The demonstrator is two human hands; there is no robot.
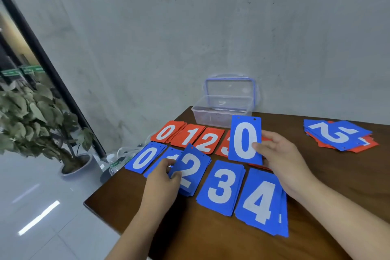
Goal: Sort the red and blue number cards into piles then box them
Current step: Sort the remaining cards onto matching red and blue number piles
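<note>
Red piles 0 (165, 132), 1 (188, 135), 2 (207, 140) and 3 (224, 148) form the back row on the brown table (211, 232). In front lie blue piles 0 (144, 159), 1 (168, 155), 2 (195, 177), 3 (222, 188) and 4 (261, 202). My left hand (163, 179) pinches a blue 2 card (190, 160) tilted over the blue 2 pile. My right hand (280, 160) holds a blue 0 card (244, 140) upright above the red 3 pile. A mixed red and blue heap (339, 135) lies at the far right.
An open clear plastic box (219, 116) with its blue-rimmed lid (229, 87) stands at the table's back edge against the grey wall. A potted plant (38, 120) and a water bottle (113, 163) stand on the floor to the left of the table.
</note>
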